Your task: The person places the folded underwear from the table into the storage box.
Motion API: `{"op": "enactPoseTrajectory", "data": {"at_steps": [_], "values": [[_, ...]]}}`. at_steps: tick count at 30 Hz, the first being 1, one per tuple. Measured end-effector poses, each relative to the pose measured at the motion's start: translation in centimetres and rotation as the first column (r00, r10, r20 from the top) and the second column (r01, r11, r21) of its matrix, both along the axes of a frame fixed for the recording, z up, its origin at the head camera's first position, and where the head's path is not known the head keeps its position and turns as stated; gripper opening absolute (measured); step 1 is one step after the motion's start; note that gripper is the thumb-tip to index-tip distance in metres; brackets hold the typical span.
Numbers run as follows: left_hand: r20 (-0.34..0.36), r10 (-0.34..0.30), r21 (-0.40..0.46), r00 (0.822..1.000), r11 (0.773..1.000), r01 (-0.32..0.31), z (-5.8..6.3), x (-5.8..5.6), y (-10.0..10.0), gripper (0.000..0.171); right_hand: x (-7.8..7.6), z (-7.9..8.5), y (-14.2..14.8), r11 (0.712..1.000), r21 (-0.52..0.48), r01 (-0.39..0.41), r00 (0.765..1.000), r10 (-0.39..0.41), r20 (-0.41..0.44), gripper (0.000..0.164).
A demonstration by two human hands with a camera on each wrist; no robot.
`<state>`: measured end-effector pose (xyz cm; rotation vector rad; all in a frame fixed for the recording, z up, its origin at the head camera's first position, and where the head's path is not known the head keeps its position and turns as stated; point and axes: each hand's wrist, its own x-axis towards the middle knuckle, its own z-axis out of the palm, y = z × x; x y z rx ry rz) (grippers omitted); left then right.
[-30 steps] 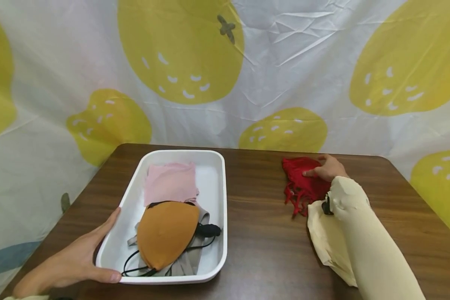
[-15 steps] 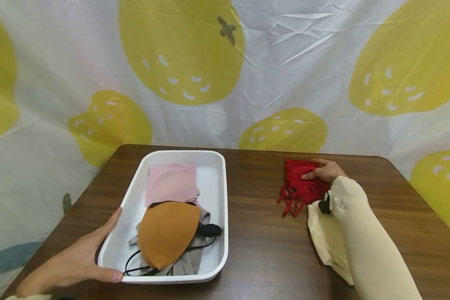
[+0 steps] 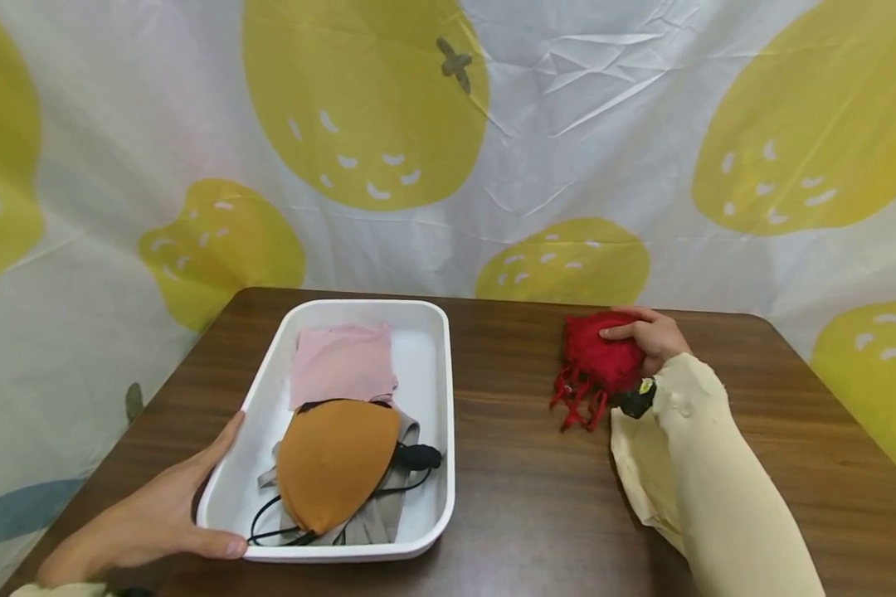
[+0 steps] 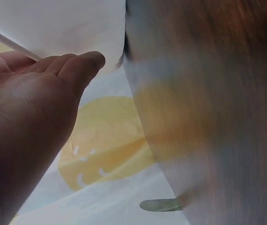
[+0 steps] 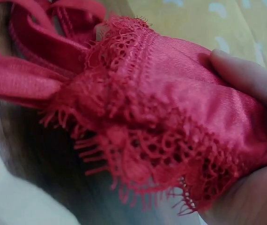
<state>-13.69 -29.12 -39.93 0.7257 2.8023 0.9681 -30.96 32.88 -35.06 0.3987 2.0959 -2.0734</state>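
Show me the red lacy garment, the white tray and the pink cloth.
Red lacy garment [image 5: 185, 93], right wrist view: satin panel.
White tray [image 3: 449, 398], head view: right-hand rim.
Pink cloth [image 3: 342, 365], head view: middle of its top.

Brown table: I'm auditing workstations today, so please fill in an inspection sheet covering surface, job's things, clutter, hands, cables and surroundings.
Surface: brown wood-grain table, far corners rounded.
Job's things: red garment, lace-edged; white tray holding pink cloth, mustard cup-shaped piece and grey cloth.
Clutter: cream fabric beneath the right forearm; cannot tell whether it is sleeve or separate.
Hands: left hand grips the tray's near-left corner; right hand holds the red garment between thumb and fingers.
Cables: nothing seen.
Surroundings: white curtain printed with yellow fruit, behind the table.
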Motion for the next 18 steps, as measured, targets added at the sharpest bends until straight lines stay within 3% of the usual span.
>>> {"op": "enactPoseTrajectory", "data": {"at_steps": [7,14,18], "values": [[-0.012,-0.015,0.029,1.000,0.999,0.015,0.0,0.0,0.0,0.130,0.1,1.2,-0.8,1.000,-0.017,0.016,0.999,-0.017,-0.040,0.049],[0.007,-0.011,0.033,1.000,0.999,0.011,0.0,0.1,-0.1,0.130,0.3,2.9,-2.1,0.995,0.096,-0.006,0.995,0.015,-0.099,0.042],[0.010,-0.020,0.041,1.000,0.999,0.020,0.0,0.1,0.0,0.131,0.5,4.1,-3.2,0.987,0.158,-0.010,0.983,0.038,-0.178,0.043]]}}
